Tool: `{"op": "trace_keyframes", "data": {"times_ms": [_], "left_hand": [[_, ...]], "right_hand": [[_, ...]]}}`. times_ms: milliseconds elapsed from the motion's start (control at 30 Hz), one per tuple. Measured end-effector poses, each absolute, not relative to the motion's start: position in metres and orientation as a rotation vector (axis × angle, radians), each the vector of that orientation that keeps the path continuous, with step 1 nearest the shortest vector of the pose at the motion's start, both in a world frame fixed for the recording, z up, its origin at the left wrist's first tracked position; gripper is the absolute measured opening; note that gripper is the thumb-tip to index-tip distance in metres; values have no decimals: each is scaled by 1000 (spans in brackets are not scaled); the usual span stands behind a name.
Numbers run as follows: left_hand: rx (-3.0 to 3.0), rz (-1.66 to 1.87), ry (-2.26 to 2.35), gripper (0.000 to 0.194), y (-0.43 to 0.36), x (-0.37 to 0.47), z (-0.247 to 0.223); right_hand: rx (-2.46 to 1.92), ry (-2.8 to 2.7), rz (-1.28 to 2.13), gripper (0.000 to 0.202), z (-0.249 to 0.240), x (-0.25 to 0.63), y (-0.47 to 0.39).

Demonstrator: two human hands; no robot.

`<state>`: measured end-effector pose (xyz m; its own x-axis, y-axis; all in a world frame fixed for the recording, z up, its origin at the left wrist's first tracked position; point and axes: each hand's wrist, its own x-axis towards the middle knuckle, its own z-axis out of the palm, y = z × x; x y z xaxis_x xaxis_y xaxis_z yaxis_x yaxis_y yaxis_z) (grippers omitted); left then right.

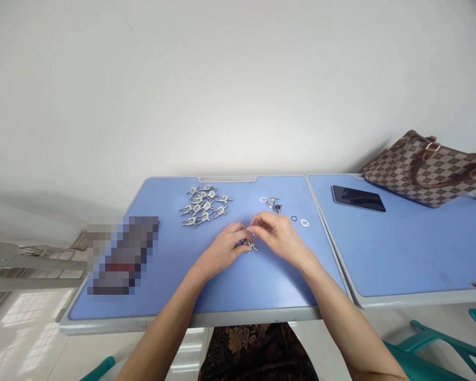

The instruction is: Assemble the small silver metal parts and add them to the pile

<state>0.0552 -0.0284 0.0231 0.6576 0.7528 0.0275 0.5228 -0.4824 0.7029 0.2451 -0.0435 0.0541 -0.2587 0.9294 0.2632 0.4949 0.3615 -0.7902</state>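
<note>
Bending round a small silvery metal piece (254, 246) near the middle of the bench (262, 296), which is blue-topped with grey edging, the left hand (222, 248) holds it between thumb and fingers. The right hand (280, 235) meets it there, thumb and fingertips drawn in; I cannot tell whether its grip is closed on anything. Fingers cover much of the piece, so how complete it is stays unclear.

To the left, a pixelated block (129, 254) masks a long, dark object. Beyond the hands, on the right, a thin white oval plate with a central hole (302, 223) and a thin dark ring (292, 217) lie apart, near a black round part (277, 208), slender silvery parts (268, 203) and another pale flat plate. These appear unfitted.

Left of them, a loose group of silvery, long-stemmed metal pieces (209, 205) look alike and, I judge, put together; overlap prevents a sure count. By that look, most is done and little is left.

Farther right lie a black phone (359, 198) and a brown checked handbag (420, 177), cut off at the edge.
</note>
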Motion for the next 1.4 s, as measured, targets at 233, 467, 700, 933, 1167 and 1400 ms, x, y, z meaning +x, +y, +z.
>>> {"op": "trace_keyframes", "data": {"times_ms": [233,467,700,933,1167,1400], "left_hand": [[2216,434,960,10,-27,55,21],[2213,450,964,11,-27,56,23],[2218,447,964,12,-28,56,23],[2208,472,960,10,-29,54,20],[2230,463,967,11,-28,55,19],[2213,479,994,10,-29,56,18]], "right_hand": [[-1093,-2041,787,8,55,255,-47],[-1249,-2047,551,18,46,245,-51],[-1294,-2185,234,14,45,244,-49],[-1147,-2346,321,36,60,252,-57],[-1210,-2207,247,21,48,253,-51],[-1263,-2223,27,37,44,236,-54]]}}
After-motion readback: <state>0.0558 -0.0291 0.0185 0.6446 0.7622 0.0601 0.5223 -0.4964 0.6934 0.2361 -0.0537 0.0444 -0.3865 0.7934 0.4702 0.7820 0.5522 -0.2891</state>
